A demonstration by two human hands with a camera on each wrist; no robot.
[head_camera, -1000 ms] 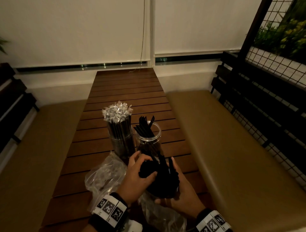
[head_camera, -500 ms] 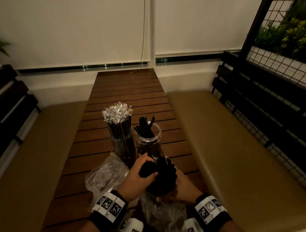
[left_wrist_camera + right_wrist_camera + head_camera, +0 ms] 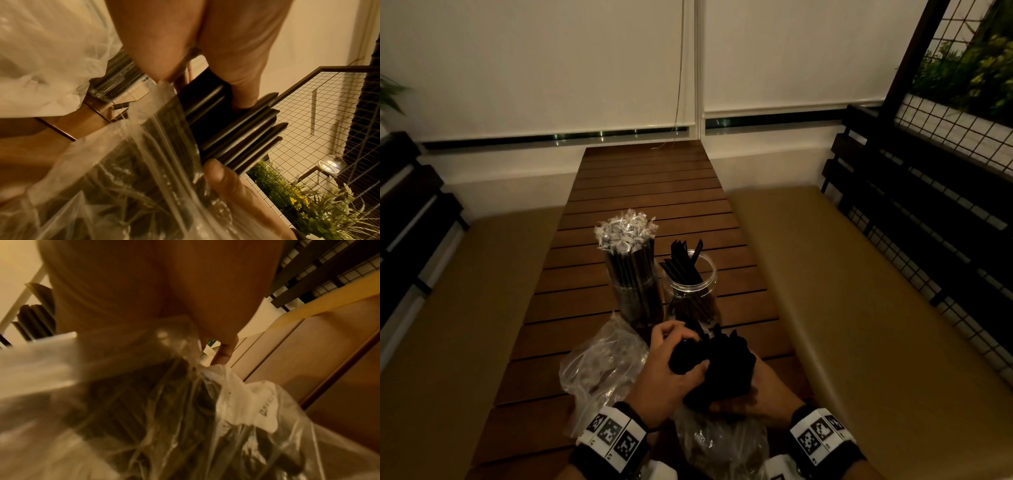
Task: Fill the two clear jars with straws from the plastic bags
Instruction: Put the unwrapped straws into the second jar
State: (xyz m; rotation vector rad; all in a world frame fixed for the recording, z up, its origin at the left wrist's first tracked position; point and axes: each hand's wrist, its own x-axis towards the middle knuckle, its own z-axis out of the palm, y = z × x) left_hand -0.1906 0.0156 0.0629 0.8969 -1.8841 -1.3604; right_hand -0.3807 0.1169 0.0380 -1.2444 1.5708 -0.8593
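The straws [image 3: 717, 368] in the bundle are black. The wrapped straws [image 3: 630, 253] in the left jar are dark with silvery-white paper tips. Both plastic bags [image 3: 599, 363] are clear. The slatted table [image 3: 647, 192] is reddish-brown, the bench cushions [image 3: 859, 291] tan, the wristbands [image 3: 613, 437] checkered black-and-white.

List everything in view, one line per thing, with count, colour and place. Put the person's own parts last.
slatted wooden table: one, brown, centre, running to the far wall
clear jar of wrapped black straws: one, silvery wrapper tips on top, mid-table, left of the other jar
clear jar of loose black straws: one, part filled, right of the first
bunch of black straws: one, near edge, held by both hands, sticking out of a bag
clear plastic bags: two, one crumpled left of the hands, one under them
cushioned benches: two, tan, either side of the table
left hand: grips the bunch
right hand: holds the bunch from beneath
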